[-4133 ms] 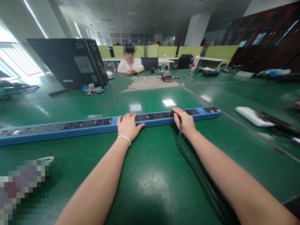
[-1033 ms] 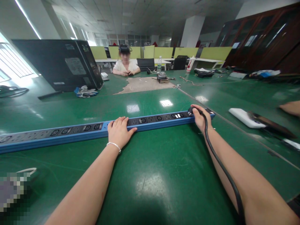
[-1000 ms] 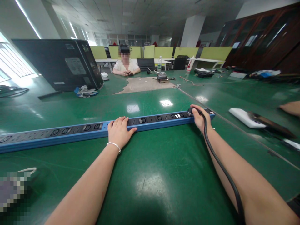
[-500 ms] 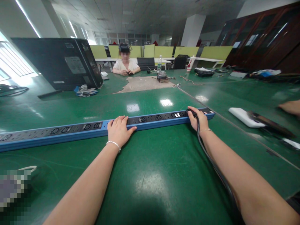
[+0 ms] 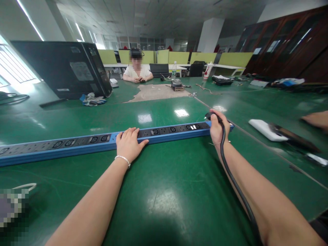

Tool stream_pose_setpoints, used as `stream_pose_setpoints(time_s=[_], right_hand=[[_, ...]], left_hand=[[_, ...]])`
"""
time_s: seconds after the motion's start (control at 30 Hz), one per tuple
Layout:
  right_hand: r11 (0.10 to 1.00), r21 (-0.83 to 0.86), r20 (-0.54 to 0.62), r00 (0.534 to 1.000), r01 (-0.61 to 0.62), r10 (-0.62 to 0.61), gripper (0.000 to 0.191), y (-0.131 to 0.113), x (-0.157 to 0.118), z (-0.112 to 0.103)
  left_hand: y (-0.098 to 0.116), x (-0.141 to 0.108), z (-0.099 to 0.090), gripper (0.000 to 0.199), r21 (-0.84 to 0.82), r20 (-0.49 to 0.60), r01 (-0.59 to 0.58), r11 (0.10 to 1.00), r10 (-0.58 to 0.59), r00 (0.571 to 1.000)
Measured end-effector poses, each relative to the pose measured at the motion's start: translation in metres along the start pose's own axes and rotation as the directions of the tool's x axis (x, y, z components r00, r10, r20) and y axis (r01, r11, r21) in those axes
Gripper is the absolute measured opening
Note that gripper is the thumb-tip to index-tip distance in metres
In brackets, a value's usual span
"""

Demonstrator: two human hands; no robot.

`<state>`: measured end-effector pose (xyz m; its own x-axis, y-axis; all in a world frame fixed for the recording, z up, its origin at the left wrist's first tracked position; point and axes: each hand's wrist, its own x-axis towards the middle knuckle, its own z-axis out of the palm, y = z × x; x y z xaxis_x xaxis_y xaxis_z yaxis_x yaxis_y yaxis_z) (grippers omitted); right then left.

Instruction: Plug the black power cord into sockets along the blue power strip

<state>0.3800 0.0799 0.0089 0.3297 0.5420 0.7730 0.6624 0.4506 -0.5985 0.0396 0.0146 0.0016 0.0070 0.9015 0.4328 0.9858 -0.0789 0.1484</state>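
Note:
A long blue power strip (image 5: 164, 138) with a row of black sockets lies across the green table and runs past the left edge of view. My left hand (image 5: 129, 143) grips it near the middle, fingers over the top and thumb along the near side. Pinched in my right hand (image 5: 219, 126) is a black power plug (image 5: 209, 116), with its metal prongs pointing left. The plug is raised just above the strip's right end, apart from the sockets. Its thick black cord (image 5: 234, 181) hangs down along my right forearm.
A black computer case (image 5: 77, 70) and gloves (image 5: 92, 99) are at the back left. Another person (image 5: 138, 73) sits across the table. On the right are a white and dark object (image 5: 269, 130) and another hand (image 5: 316, 120). A bottle (image 5: 174, 70) stands behind.
My right hand has lifted the plug up off the sockets at the strip's right end, and its prongs now show. My left hand stays on the strip.

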Motion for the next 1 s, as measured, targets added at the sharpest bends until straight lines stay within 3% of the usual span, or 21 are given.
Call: stream_pose_setpoints(time_s=[0.1,0.2,0.37,0.77,1.0], right_hand=[[0.997,0.074,0.207,0.978,-0.028,0.012,0.037,-0.019,-0.009,0.015],[0.994,0.096,0.301,0.954,-0.048,0.017,0.037,-0.03,-0.021,0.032],[0.995,0.085,0.342,0.94,-0.046,0.015,0.037,-0.038,-0.028,0.043],[0.997,-0.066,0.42,0.908,0.032,-0.001,0.035,-0.05,-0.031,0.043],[0.98,-0.13,0.421,0.903,0.151,-0.083,0.03,-0.052,-0.039,0.041]], left_hand=[[0.0,0.0,0.0,0.056,0.002,0.006,0.005,1.0,-0.006,1.0],[0.0,0.0,-0.001,0.057,-0.001,0.004,0.002,1.0,-0.002,1.0],[0.0,0.0,0.0,0.058,-0.02,0.008,0.007,1.0,-0.007,1.0],[-0.001,0.0,0.003,0.058,-0.03,0.003,0.001,1.0,-0.001,1.0],[0.0,-0.001,0.001,0.057,-0.027,0.002,0.006,1.0,-0.006,1.0]])
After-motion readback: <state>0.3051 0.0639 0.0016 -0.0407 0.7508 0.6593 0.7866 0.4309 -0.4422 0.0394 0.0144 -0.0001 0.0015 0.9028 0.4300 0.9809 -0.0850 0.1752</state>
